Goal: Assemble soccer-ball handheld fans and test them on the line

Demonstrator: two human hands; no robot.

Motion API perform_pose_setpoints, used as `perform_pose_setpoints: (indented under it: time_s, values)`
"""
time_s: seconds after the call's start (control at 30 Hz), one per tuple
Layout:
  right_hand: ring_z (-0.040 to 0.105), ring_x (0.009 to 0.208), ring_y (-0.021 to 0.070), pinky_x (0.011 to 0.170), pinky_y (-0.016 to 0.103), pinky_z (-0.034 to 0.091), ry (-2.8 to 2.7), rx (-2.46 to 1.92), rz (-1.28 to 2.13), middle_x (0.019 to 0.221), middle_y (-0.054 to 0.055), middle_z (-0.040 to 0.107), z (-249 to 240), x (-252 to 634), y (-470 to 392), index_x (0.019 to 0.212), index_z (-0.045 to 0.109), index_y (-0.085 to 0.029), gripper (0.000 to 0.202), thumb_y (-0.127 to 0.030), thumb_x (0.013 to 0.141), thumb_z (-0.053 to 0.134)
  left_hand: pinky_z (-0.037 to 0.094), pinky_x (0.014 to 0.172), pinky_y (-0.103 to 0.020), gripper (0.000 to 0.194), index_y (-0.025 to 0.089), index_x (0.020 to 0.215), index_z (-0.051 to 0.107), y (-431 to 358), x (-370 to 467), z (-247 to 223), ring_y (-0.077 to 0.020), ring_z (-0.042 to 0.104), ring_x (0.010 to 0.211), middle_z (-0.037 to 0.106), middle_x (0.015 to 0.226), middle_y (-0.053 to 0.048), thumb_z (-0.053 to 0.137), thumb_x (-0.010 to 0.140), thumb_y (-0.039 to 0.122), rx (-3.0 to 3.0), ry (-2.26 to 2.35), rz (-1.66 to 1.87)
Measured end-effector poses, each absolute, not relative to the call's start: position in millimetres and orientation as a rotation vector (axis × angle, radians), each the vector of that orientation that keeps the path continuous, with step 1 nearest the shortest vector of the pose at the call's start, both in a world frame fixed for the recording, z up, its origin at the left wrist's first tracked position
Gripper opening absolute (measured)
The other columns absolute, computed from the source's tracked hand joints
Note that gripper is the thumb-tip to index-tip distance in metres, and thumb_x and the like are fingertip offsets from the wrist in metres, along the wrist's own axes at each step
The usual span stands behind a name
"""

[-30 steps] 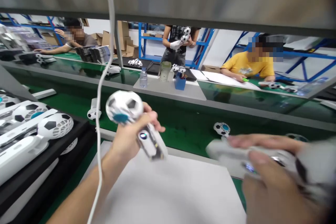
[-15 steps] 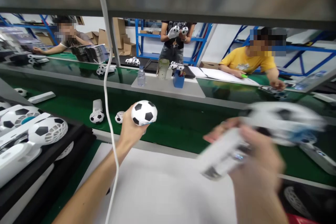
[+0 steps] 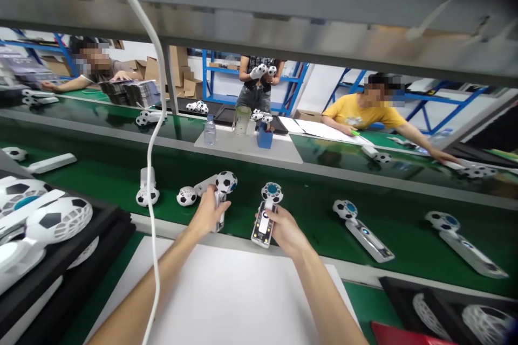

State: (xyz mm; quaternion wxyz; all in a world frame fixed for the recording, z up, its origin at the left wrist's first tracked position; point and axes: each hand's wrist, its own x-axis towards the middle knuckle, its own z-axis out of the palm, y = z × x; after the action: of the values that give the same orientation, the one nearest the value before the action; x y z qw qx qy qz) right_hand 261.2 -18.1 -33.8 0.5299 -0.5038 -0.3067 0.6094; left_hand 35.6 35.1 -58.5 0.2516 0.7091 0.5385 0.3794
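Observation:
My left hand [image 3: 211,209] is closed round the handle of a handheld fan [image 3: 226,182], whose round head is patterned like a white-and-black football. The fan stands tilted over the green belt. My right hand [image 3: 288,230] grips a second handheld fan [image 3: 264,226] by its clear-ended handle, with the blue-centred head pointing away from me. Just left of my left hand lies a football-patterned fan [image 3: 186,196] on the belt. Farther left is one more fan [image 3: 147,196]. To the right of my right hand, a fan [image 3: 366,232] lies at a slant.
A white sheet [image 3: 226,296] covers the bench before me. Black trays with fans [image 3: 60,221] are stacked at the left; another black tray [image 3: 404,296] is at the right. A white cable [image 3: 150,140] hangs across the view. Co-workers [image 3: 360,108] sit and stand beyond the belt.
My right hand has swung left and away from me with a fan, closer to my left hand. My left hand has lowered and its fan now shows its handle. The view has shifted slightly.

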Motion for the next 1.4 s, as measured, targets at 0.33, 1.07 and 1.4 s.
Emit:
perform_pose_setpoints:
  time_s: [0.33,1.07,1.4]
  values:
    - [0.061,0.118,0.0290,0.103,0.046,0.045,-1.072,-1.442,0.890,0.136,0.016,0.059,-84,272,4,0.144,0.041,-0.014,0.068,-0.044,0.085,0.060,0.018,0.115,-0.058,0.036,0.019,0.123,0.060,41,15,-60,-0.0392,0.023,0.142,0.043,0.142,-0.017,0.054,0.088,0.022,2.130,1.874,0.887]
    - [0.060,0.115,0.0361,0.097,0.052,0.045,-2.118,-1.232,0.311,0.124,0.009,0.066,12,223,-60,0.132,0.056,-0.029,0.046,-0.026,0.087,0.064,0.046,0.055,-0.024,0.021,0.023,0.091,0.064,-35,11,85,-0.0153,0.061,0.065,0.068,0.084,0.001,0.049,0.087,0.037,1.812,1.243,0.912]
    - [0.056,0.052,0.0129,0.042,0.024,0.046,-1.249,-1.047,1.312,0.086,0.002,0.062,43,215,-75,0.120,0.049,-0.024,0.047,-0.048,0.085,0.068,0.047,0.090,-0.055,0.039,0.015,0.114,0.060,32,-36,-1,-0.0366,0.056,0.113,0.053,0.128,-0.018,0.069,0.080,0.030,1.652,2.217,0.486]
